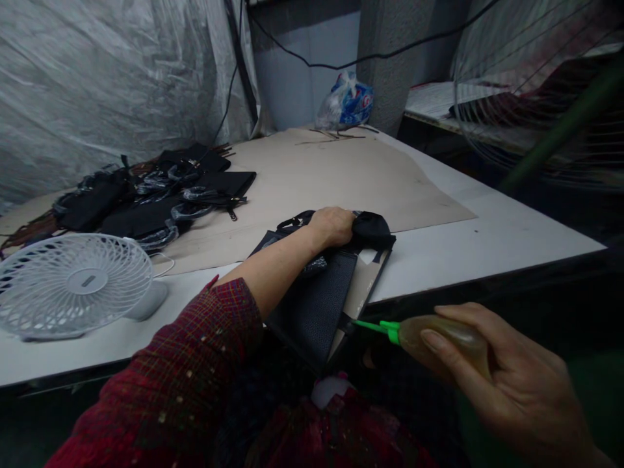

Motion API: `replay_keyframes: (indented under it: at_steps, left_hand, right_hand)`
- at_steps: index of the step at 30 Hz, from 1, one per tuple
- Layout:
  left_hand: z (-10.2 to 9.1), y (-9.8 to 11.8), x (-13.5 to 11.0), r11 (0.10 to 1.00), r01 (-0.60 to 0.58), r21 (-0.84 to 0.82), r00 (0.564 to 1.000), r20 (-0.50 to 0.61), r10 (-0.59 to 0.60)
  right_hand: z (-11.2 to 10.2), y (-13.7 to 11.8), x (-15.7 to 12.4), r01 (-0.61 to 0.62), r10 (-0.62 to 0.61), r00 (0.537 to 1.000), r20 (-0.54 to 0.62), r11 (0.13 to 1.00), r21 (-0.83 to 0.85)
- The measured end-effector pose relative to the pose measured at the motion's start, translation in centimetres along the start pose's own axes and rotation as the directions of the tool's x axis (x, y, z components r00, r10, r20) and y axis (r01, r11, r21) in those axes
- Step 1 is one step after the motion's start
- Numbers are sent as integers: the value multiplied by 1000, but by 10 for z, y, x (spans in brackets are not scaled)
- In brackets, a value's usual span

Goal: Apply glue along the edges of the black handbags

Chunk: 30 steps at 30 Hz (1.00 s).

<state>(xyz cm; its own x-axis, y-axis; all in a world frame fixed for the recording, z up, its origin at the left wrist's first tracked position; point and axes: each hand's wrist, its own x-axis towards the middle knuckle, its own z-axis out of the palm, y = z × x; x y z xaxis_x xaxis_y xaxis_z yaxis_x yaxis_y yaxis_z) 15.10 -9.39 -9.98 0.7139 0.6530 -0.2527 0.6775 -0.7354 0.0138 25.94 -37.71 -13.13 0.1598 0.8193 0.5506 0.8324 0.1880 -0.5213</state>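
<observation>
My left hand (333,227) is closed on the far end of a black leather bag piece (314,305) that lies over the table's front edge, bunching its dark fabric (373,231). A tan inner panel (363,286) shows along its right side. My right hand (492,374) grips a soft amber squeeze bottle (446,341) with a green nozzle (377,327). The nozzle tip points left and sits close to the lower right edge of the bag piece. I cannot tell whether it touches.
A white desk fan (73,284) stands at the left front of the white table (487,244). A pile of black bags and straps (156,192) lies at the back left on a tan sheet (331,172). A plastic bag (346,101) sits at the far end. A large fan grille (531,84) rises on the right.
</observation>
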Motion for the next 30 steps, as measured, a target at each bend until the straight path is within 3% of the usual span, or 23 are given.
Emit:
replay_keyframes:
  at_steps: [6, 11, 18, 24, 28, 30]
  left_hand:
    - [2, -1, 1, 1000, 17, -7, 999, -39, -17]
    - [3, -3, 2, 1000, 16, -19, 999, -37, -16]
    - [4, -2, 3, 1000, 14, -24, 999, -42, -15]
    - [2, -1, -2, 1000, 1, -8, 998, -55, -2]
    - [4, -2, -3, 1000, 7, 1, 998, -64, -7]
    - [4, -2, -2, 1000, 8, 4, 998, -64, -8]
  right_hand:
    - [2, -1, 0, 76, -78, 995, 55, 996, 37]
    - [-2, 7, -5, -3, 0, 999, -44, 998, -68]
    - [-4, 14, -10, -71, 66, 994, -85, 996, -61]
    - [-2, 14, -2, 118, -120, 993, 22, 991, 63]
    - [-1, 13, -1, 114, -112, 993, -38, 992, 45]
    - [-2, 14, -1, 126, -127, 992, 3, 989, 77]
